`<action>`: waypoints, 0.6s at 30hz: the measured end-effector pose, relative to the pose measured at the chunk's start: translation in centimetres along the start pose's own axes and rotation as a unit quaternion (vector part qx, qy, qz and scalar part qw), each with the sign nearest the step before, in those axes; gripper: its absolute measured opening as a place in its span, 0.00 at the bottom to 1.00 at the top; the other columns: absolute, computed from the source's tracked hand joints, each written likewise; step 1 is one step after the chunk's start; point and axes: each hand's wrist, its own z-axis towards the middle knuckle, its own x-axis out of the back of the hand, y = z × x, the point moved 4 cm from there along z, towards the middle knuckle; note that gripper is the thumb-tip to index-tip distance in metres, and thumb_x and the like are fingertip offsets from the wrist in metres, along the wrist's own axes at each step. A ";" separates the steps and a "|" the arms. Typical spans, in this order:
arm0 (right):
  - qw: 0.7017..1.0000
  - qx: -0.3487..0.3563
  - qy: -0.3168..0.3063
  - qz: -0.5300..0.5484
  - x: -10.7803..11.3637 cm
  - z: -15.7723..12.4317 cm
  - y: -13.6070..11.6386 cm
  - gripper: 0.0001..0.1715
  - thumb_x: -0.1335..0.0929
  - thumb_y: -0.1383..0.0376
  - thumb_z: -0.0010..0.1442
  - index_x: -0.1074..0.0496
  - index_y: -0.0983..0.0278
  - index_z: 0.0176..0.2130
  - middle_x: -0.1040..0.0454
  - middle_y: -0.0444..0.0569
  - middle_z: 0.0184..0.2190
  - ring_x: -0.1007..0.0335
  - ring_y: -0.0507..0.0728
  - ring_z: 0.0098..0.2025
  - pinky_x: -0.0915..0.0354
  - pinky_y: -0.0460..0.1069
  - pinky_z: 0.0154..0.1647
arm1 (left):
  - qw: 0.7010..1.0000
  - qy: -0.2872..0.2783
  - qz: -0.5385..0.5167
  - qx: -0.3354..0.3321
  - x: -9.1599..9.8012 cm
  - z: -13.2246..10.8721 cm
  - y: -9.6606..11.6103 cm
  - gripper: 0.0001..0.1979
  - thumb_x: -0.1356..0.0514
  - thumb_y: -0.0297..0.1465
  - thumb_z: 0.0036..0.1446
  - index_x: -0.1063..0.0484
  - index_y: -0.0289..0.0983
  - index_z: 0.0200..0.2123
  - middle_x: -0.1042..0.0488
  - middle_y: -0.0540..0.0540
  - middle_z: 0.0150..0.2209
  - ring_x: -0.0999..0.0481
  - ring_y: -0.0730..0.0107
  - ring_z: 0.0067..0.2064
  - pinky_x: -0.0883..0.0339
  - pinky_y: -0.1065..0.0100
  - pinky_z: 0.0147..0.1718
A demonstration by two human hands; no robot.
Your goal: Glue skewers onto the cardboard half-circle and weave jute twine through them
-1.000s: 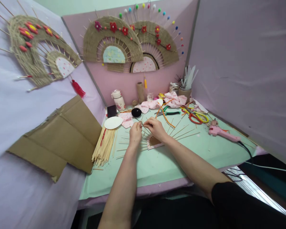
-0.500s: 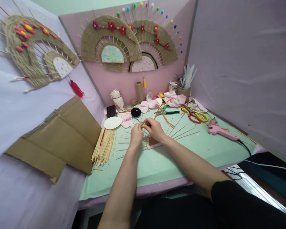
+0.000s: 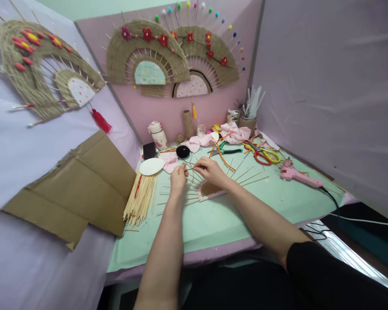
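Between my hands a short length of thin black yarn (image 3: 190, 169) is stretched, above the left side of a half-made fan. My left hand (image 3: 179, 177) pinches one part of it with closed fingers. My right hand (image 3: 209, 170) pinches the yarn a little to the right, its fingertips partly hidden. Behind them lies a black yarn ball (image 3: 183, 151), with a strand running toward my hands. Below, the fan's brown half-round cardboard base (image 3: 209, 189) has a pink patterned edge, and thin wooden sticks (image 3: 250, 176) spread out from it over the green tabletop.
A bundle of wooden sticks (image 3: 139, 200) lies left, with a white oval disc (image 3: 151, 166) at its top end. Cardboard (image 3: 74, 185) leans at far left. Green-handled pliers (image 3: 231, 151), scissors (image 3: 263, 157) and a corded pink glue gun (image 3: 300, 175) lie to the right. Finished fans (image 3: 148, 47) hang behind.
My hands have drawn apart, the left one moving left, so the black yarn now shows stretched between them. The whole view has shifted slightly.
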 end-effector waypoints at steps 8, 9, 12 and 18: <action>0.992 0.018 -0.016 -0.120 -0.6 -0.3 0.1 0.07 0.34 0.72 0.57 0.28 0.64 0.29 0.35 0.45 0.27 0.39 0.53 0.32 0.43 0.48 0.36 | 0.984 0.051 0.121 -0.123 0.4 -1.2 1.9 0.13 0.50 0.33 0.62 0.31 0.37 0.27 0.25 0.48 0.29 0.29 0.70 0.31 0.40 0.70 0.35; 0.991 0.020 -0.016 -0.129 -0.6 -0.3 0.1 0.07 0.34 0.71 0.58 0.28 0.64 0.29 0.35 0.45 0.27 0.39 0.53 0.32 0.43 0.48 0.36 | 0.982 0.042 0.129 -0.129 0.1 -1.4 2.0 0.12 0.50 0.32 0.62 0.30 0.37 0.28 0.25 0.48 0.29 0.29 0.70 0.32 0.40 0.70 0.35; 0.990 0.021 -0.013 -0.138 -0.8 -0.3 -0.2 0.07 0.34 0.71 0.59 0.28 0.64 0.29 0.36 0.45 0.26 0.39 0.53 0.32 0.44 0.48 0.35 | 0.980 0.023 0.153 -0.127 -0.7 -1.8 2.0 0.11 0.50 0.29 0.62 0.30 0.37 0.29 0.25 0.48 0.30 0.28 0.69 0.33 0.40 0.70 0.35; 0.991 0.020 0.005 -0.129 -0.8 -0.3 -0.4 0.07 0.34 0.69 0.60 0.30 0.64 0.29 0.36 0.46 0.27 0.39 0.54 0.33 0.43 0.48 0.36 | 0.980 -0.002 0.165 -0.115 -0.9 -1.7 1.8 0.10 0.49 0.28 0.62 0.30 0.37 0.32 0.24 0.46 0.34 0.28 0.68 0.37 0.40 0.70 0.36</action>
